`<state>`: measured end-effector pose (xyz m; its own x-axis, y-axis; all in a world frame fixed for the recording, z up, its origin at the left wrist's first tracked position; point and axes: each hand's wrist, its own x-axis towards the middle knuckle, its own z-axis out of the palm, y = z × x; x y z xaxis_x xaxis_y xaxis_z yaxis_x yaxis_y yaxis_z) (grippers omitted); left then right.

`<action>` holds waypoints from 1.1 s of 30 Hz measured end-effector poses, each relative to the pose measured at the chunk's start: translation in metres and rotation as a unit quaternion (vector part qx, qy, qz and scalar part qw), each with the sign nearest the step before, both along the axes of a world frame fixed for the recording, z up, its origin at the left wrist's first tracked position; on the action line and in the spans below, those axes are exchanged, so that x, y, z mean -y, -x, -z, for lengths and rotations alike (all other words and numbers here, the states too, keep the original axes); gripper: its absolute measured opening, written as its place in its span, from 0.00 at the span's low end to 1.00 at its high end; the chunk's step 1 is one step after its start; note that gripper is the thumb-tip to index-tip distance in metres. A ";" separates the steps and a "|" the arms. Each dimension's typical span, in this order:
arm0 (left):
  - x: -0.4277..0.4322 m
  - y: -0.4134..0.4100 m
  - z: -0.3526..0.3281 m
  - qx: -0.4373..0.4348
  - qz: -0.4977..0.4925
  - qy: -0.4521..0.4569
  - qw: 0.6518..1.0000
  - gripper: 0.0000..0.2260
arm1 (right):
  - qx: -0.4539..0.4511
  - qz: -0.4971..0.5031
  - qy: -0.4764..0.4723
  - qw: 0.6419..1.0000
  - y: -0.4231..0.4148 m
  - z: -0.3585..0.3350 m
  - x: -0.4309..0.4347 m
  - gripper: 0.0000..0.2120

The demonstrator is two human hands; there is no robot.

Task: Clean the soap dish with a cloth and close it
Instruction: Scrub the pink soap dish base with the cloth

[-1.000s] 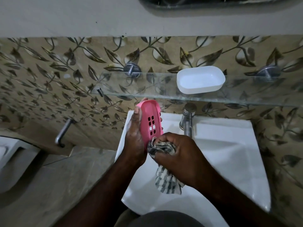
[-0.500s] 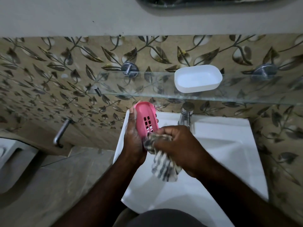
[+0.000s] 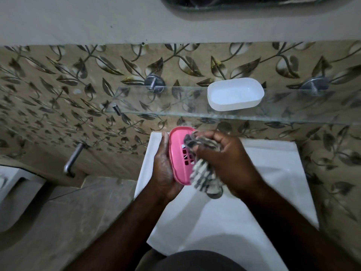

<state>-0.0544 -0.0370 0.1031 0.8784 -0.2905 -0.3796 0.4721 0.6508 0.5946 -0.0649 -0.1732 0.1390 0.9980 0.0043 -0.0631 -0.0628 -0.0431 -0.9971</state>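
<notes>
- Left hand: cups the pink soap dish part from its left side, with the palm behind the long edge and the fingers curled round it. The part is held on edge, nearly upright, with its long axis running away from the person.
- Pink soap dish part: an oval with a raised rim and a cluster of small square holes near its middle. It is held above the rear left of the white sink, just below the glass shelf.
- Right hand: its fingers are closed round a bunched striped cloth and press the cloth against the holed face of the pink part. The upper end of the cloth lies across the top of that face, and a loose end hangs below the hand over the sink.
- White soap dish part: an oval shell lying mouth up on the glass shelf, well apart from the pink part and up to its right. The two parts are not joined.
- Glass shelf: fixed to the leaf-patterned wall tiles by two round metal brackets.
- Metal bar: juts from the wall, left of the sink.
</notes>
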 end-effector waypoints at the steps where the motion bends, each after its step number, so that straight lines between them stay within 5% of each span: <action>1: 0.001 -0.001 -0.002 -0.009 -0.009 0.001 1.000 0.36 | 0.042 -0.021 0.120 0.992 0.001 0.001 -0.006 0.13; 3: 0.000 -0.003 -0.003 -0.030 -0.025 0.009 0.999 0.35 | 0.095 -0.083 0.257 0.958 0.011 0.004 -0.013 0.16; 6: -0.010 -0.006 0.001 -0.059 -0.046 -0.015 0.997 0.39 | 0.104 -0.173 0.273 0.941 0.035 0.000 -0.016 0.19; 12: 0.000 -0.002 -0.003 -0.001 -0.034 -0.049 0.998 0.27 | 0.218 -0.054 0.314 0.922 -0.009 -0.011 -0.031 0.15; 18: -0.008 0.001 0.000 0.065 -0.071 -0.175 0.980 0.34 | 0.151 -0.006 0.316 0.937 -0.027 0.004 -0.021 0.16; 22: -0.011 0.003 -0.002 0.071 -0.106 -0.228 0.965 0.27 | 0.120 -0.049 0.365 0.922 -0.006 0.016 -0.015 0.09; 27: -0.008 0.001 -0.006 0.089 -0.110 -0.248 0.958 0.27 | 0.081 -0.165 0.423 0.887 0.027 0.021 -0.018 0.10; 33: 0.003 -0.001 -0.010 0.093 -0.089 -0.229 0.965 0.24 | 0.088 -0.121 0.403 0.903 0.018 0.014 0.002 0.11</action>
